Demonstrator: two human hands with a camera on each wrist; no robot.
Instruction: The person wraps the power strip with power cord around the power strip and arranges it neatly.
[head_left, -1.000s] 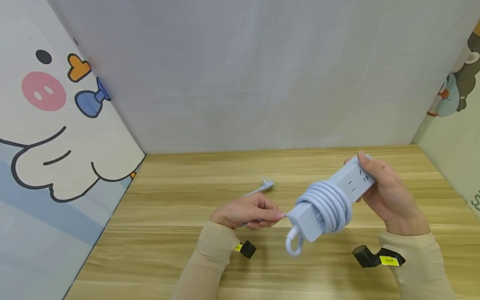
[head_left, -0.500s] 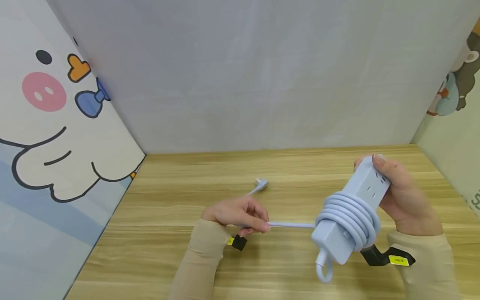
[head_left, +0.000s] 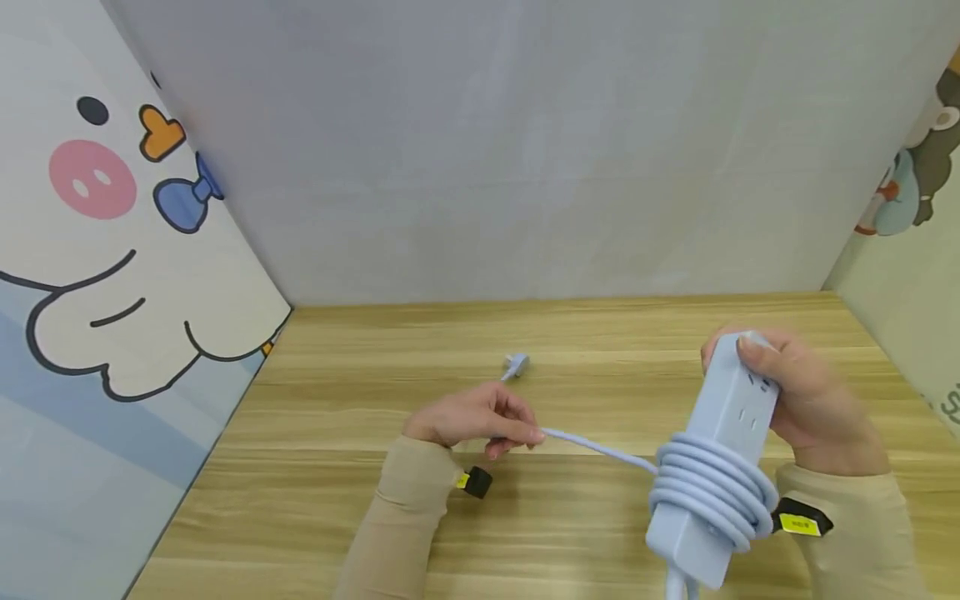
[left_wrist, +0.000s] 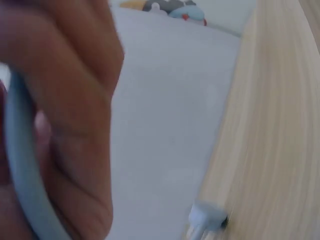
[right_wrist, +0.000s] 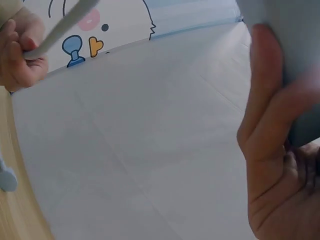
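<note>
My right hand (head_left: 817,408) grips the far end of a pale blue power strip (head_left: 723,417), thumb over the socket face. Several turns of its cable are wound round the strip's lower half, and a loop of cable hangs from the near end, cut off by the frame's bottom edge. From the coil a stretch of cable (head_left: 600,447) runs left to my left hand (head_left: 480,423), which pinches it between thumb and fingers. In the left wrist view the cable (left_wrist: 25,165) passes through the curled fingers. Beyond the left hand, the plug (head_left: 516,365) lies on the table.
The wood-grain table (head_left: 360,367) meets a grey-white backdrop (head_left: 525,167) at its far edge. A cartoon-printed panel (head_left: 97,333) stands along the left, another panel (head_left: 892,292) along the right. Small black wrist cameras are strapped to both sleeves.
The power strip has moved right and toward me, tilting steeper in the right hand. More cable now stretches between the coil and the left hand. The plug has slid slightly left.
</note>
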